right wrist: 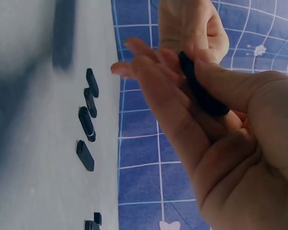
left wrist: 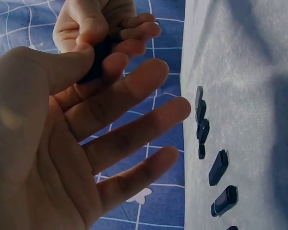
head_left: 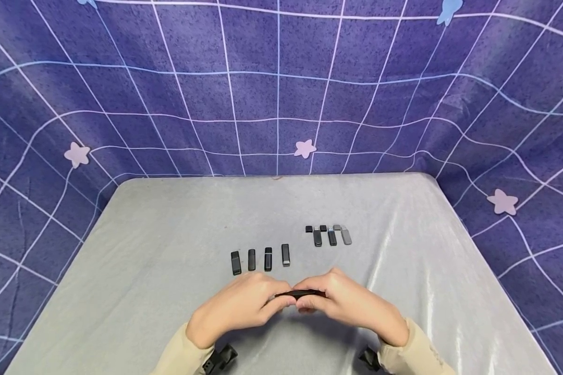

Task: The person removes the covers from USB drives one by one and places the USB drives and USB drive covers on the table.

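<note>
Head view: taken from above the near side of the table (head_left: 159, 234), facing forward and down. It stands farthest off, covering the grey top and the patterned curtain (head_left: 253, 94), with the left hand (head_left: 239, 307) and right hand (head_left: 344, 297) low at centre.

Left wrist view: close by the palm of the left hand, facing past it toward the right hand and curtain; the frame lies sideways (tabletop upright along the right edge).

Right wrist view: equally close to its own hand, turned the opposite way, tabletop at left.

All three share both hands and the dark object (right wrist: 203, 91). Head and right wrist views share the row of four black sticks (head_left: 268, 259); the left wrist view catches part.
</note>
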Available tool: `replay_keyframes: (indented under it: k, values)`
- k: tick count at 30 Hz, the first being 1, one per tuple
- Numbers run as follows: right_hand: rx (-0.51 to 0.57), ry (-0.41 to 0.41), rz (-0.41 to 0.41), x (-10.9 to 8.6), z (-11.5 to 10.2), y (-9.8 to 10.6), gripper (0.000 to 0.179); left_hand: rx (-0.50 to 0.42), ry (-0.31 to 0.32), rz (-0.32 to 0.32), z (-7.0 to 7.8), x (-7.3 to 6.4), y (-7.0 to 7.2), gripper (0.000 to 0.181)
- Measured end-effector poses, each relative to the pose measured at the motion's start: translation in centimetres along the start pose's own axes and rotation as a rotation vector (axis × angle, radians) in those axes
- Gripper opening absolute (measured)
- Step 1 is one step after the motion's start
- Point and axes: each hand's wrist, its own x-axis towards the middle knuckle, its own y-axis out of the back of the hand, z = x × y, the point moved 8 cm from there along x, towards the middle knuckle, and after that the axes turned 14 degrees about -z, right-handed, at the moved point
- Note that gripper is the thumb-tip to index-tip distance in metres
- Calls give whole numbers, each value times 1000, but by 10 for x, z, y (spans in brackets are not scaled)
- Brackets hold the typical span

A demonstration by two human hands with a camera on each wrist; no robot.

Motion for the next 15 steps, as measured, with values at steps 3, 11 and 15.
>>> replay_keyframes:
  k: [3, 11, 15]
  values:
    - [-18, 11, 0, -2, -1, 2, 13, 18, -30, 21, 3, -1, 2, 37]
    - [-32, 71, -32, -6, -4, 3, 16, -18, -71, -24, 9, 0, -2, 34]
    - [-1, 54, -15, -7, -3, 5, 14, 34, -70, 11, 10, 1, 1, 34]
